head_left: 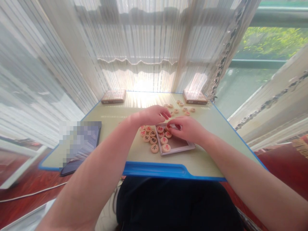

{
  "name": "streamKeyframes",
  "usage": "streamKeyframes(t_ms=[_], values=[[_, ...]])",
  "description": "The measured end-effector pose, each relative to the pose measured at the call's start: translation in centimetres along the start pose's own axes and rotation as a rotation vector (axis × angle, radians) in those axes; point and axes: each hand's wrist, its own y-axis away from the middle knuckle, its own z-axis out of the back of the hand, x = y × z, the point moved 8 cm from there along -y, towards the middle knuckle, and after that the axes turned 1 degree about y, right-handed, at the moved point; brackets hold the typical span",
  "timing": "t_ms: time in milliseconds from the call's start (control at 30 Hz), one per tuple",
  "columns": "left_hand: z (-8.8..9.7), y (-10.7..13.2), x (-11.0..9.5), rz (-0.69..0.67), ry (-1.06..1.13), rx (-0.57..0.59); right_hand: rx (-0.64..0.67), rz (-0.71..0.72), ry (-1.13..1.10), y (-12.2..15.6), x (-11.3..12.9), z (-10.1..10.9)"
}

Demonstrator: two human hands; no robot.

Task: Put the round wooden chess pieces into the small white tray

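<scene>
My right hand (184,127) pinches a round wooden Chinese chess piece (167,127) with red marking at the far left part of a shallow open box (176,150). Several red-marked pieces lie inside the box along its left side, among them a horse piece (166,148) at the near corner. My left hand (157,114) hovers just beyond the box, fingers stretched out and slightly bent, with nothing visible in them. Left of the box, more pieces with red and black characters (153,140) rest on the table, partly hidden by my left forearm.
Scattered pieces (185,109) lie farther back on the pale table (207,160). Two flat boxes stand at the back corners, one left (114,96) and one right (195,97). A dark tablet-like thing (96,136), partly pixelated, is at the left edge. Sheer curtains (144,38) hang behind.
</scene>
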Motion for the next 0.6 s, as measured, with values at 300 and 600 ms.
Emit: streamKeyframes(t_ms=[300,600], values=[[-0.5,-0.1,0.4,0.035,0.012,0.025,0.007,-0.084,0.053,0.0,-1.6,0.2],[-1.5,0.6,0.0,0.016,0.037,0.228,0.056,-0.001,0.040,0.0,-0.6,-0.2]])
